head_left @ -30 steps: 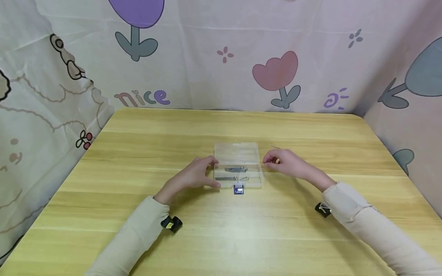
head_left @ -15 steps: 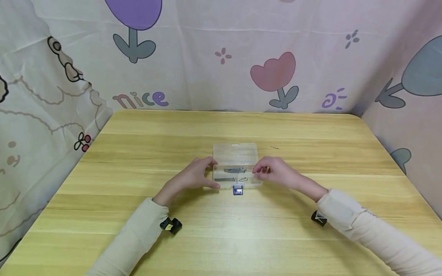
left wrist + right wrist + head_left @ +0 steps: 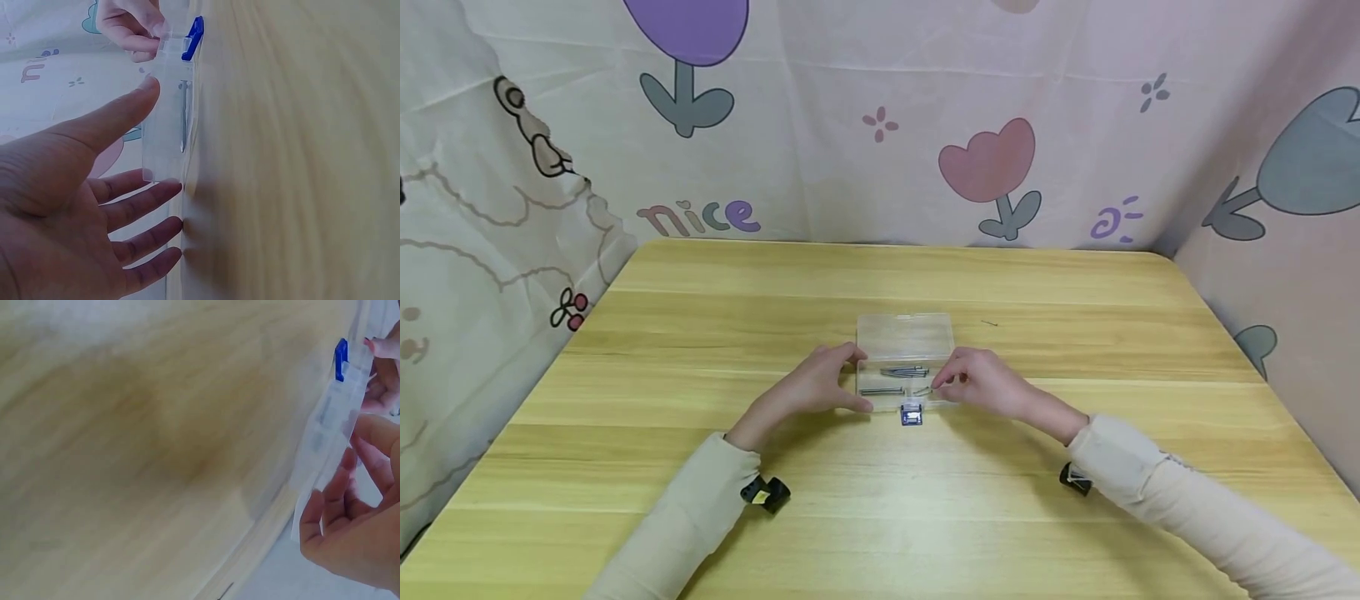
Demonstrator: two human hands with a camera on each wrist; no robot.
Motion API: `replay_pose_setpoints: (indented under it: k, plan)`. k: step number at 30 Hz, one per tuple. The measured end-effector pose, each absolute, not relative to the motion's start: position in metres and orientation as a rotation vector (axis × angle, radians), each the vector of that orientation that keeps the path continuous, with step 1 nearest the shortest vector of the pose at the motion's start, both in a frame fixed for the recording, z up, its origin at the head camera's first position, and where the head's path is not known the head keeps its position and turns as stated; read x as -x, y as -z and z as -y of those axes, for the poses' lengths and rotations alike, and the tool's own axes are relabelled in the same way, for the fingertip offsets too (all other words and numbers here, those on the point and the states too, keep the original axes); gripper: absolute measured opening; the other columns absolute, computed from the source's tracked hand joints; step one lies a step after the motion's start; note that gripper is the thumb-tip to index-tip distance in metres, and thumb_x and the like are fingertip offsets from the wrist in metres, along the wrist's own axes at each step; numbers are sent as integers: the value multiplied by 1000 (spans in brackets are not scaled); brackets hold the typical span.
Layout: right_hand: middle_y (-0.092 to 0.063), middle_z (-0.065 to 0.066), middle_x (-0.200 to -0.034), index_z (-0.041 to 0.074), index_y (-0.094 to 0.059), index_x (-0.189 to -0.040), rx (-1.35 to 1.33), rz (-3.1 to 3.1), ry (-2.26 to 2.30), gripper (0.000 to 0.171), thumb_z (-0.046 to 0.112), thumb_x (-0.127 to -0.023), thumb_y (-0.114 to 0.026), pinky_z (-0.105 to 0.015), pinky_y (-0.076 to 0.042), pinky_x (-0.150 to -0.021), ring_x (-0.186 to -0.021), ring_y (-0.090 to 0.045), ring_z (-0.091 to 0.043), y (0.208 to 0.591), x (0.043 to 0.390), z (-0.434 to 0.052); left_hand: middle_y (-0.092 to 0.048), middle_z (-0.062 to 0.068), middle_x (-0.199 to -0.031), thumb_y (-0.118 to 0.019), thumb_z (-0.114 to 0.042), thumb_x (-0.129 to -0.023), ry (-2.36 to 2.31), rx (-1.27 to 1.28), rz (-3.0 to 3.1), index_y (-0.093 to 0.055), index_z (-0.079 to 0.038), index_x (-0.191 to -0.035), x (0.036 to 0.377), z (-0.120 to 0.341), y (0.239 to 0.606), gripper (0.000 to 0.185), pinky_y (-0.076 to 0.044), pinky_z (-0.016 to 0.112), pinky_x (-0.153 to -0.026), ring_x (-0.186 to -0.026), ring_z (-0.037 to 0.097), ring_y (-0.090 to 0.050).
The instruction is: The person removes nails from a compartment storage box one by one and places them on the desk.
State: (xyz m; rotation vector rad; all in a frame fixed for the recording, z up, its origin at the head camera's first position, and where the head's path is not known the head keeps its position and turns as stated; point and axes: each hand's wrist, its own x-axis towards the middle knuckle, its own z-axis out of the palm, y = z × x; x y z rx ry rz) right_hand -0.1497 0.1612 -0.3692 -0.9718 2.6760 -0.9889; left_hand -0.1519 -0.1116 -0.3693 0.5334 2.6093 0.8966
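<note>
A clear plastic box (image 3: 880, 403) lies on the table with its lid (image 3: 904, 335) folded back and its blue latch (image 3: 912, 414) toward me. Long nails (image 3: 904, 372) lie in its rear part, with another long nail (image 3: 882, 391) and small nails (image 3: 922, 391) in front. My left hand (image 3: 820, 382) steadies the box's left side, thumb at the front and fingers spread. Over the right front compartment, my right hand (image 3: 981, 383) has thumb and forefinger pinched together, apparently on a small nail, mostly hidden by the fingertips.
One loose small nail (image 3: 989, 323) lies on the wooden table (image 3: 737, 292) behind and right of the box. A patterned cloth (image 3: 820, 150) hangs along the table's back edge and both sides.
My right hand has moved left and slightly toward me, from beside the box to above its right front compartment. The left hand keeps its place at the box's left side.
</note>
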Motion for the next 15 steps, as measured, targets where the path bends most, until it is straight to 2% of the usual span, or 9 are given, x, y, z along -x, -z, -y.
replay_pose_setpoints:
  k: [15]
  plan:
    - [-63, 3, -77, 8, -78, -83, 976, -2769, 891, 5, 7, -78, -79, -30, -41, -67, -73, -52, -14, 367, 149, -150, -55, 15, -131, -86, -32, -72, -908, -536, -2607, -53, -1, -130, 151, 112, 368, 74, -36, 48, -100, -119, 33, -44]
